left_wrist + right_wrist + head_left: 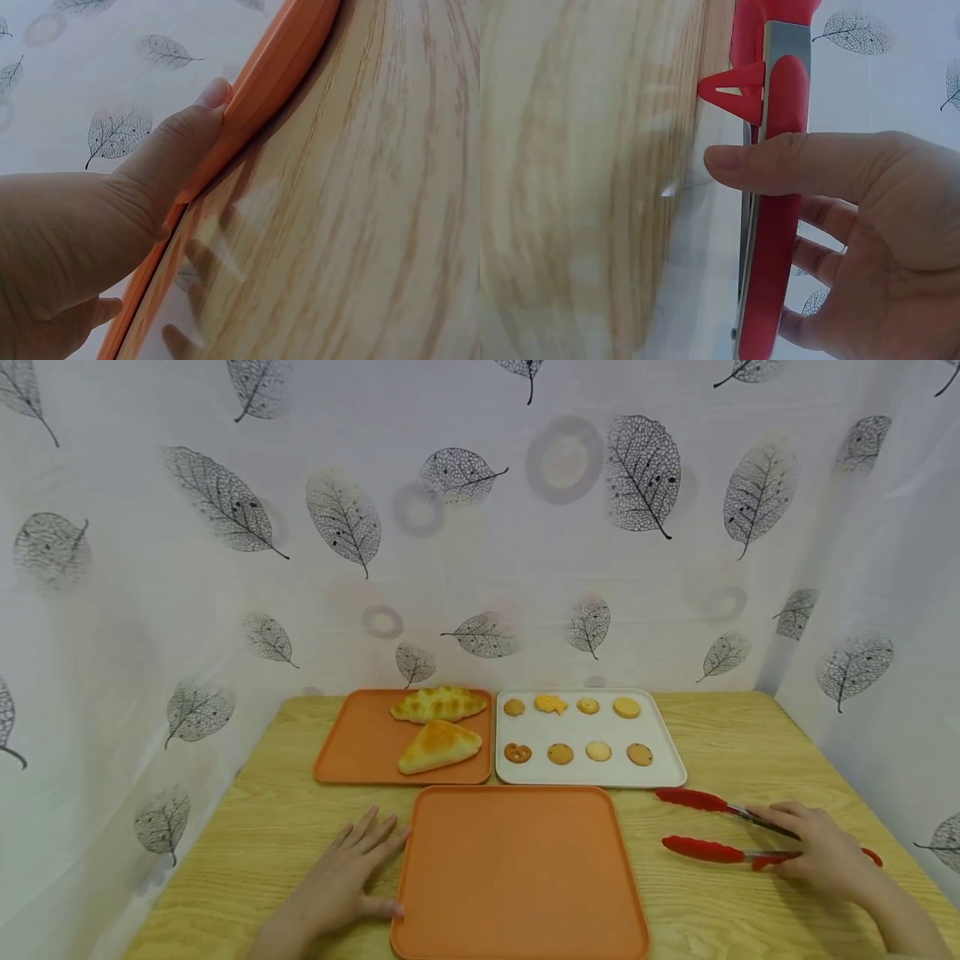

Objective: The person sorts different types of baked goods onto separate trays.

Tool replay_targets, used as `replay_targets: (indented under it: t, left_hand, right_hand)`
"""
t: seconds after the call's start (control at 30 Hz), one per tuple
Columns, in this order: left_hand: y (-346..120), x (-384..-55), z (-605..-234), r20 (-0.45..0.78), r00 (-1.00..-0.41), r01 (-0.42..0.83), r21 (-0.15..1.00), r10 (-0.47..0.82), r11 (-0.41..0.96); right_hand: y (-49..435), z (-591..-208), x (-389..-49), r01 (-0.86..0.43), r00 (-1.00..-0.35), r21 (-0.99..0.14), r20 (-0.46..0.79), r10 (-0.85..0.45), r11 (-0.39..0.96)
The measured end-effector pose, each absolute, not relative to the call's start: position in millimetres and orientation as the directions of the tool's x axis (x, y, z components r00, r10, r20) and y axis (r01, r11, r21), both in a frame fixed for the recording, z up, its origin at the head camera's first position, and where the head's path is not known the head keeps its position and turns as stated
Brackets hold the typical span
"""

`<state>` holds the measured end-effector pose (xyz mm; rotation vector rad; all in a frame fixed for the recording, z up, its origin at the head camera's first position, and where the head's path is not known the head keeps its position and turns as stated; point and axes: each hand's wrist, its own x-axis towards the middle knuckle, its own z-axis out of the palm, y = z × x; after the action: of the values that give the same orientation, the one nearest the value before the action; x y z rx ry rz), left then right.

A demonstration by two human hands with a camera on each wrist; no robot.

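My left hand [341, 872] lies beside the left edge of the front orange tray [521, 872], its fingers spread. In the left wrist view its thumb [176, 146] touches the tray's rim. At the right, my right hand [821, 852] holds a pair of red-tipped metal tongs [705, 850] by the handles. The thumb [757, 166] lies across one red handle in the right wrist view, and the fingers are curled at the far side. Both tong arms stand spread apart, their red tips pointing left toward the front tray.
Behind, another orange tray [360, 743] carries a braided bread [438, 704] and a triangular bread [438, 747]. Next to it a white tray [517, 772] holds two rows of small biscuits, among them a pretzel [517, 752] and a fish-shaped one [551, 703]. A leaf-patterned curtain [480, 560] encloses the wooden table [255, 835].
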<state>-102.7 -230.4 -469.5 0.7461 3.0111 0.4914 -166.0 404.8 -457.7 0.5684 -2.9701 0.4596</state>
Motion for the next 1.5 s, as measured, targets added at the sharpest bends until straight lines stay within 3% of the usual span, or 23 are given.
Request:
replay_targets:
  t: [0.23, 0.47, 0.77, 1.13, 1.3, 1.5]
  left_hand:
    - [-229.4, -102.8, -467.8, 0.076, -0.881, 0.467, 0.299, 0.467, 0.832]
    - [-229.3, -102.3, -465.9, 0.06, -0.88, 0.466, 0.303, 0.472, 0.831]
    - [-229.5, -104.6, -463.6, 0.05, -0.879, 0.465, 0.306, 0.474, 0.831]
    - [-228.1, -105.8, -453.7, 0.006, -0.885, 0.443, 0.314, 0.465, 0.839]
    - [-224.5, -110.8, -444.3, 0.065, -0.867, 0.493, 0.249, 0.493, 0.834]
    - [-215.1, -123.7, -429.1, 0.223, -0.825, 0.557, 0.162, 0.52, 0.815]
  right_hand:
    - [415.9, -464.4, -167.0, -0.44, -0.894, -0.217, 0.19, -0.405, 0.871]
    - [423.1, -468.0, -165.1, -0.448, -0.894, -0.313, 0.153, -0.421, 0.837]
    - [424.9, -472.5, -158.6, -0.433, -0.901, -0.306, 0.158, -0.404, 0.848]
    - [423.7, -464.6, -153.7, -0.598, -0.802, -0.376, 0.296, -0.52, 0.708]
    - [411.1, -448.2, -158.3, -0.642, -0.764, -0.326, 0.349, -0.543, 0.694]
    - [378.2, -421.2, -162.3, -0.547, -0.826, -0.296, 0.341, -0.448, 0.783]
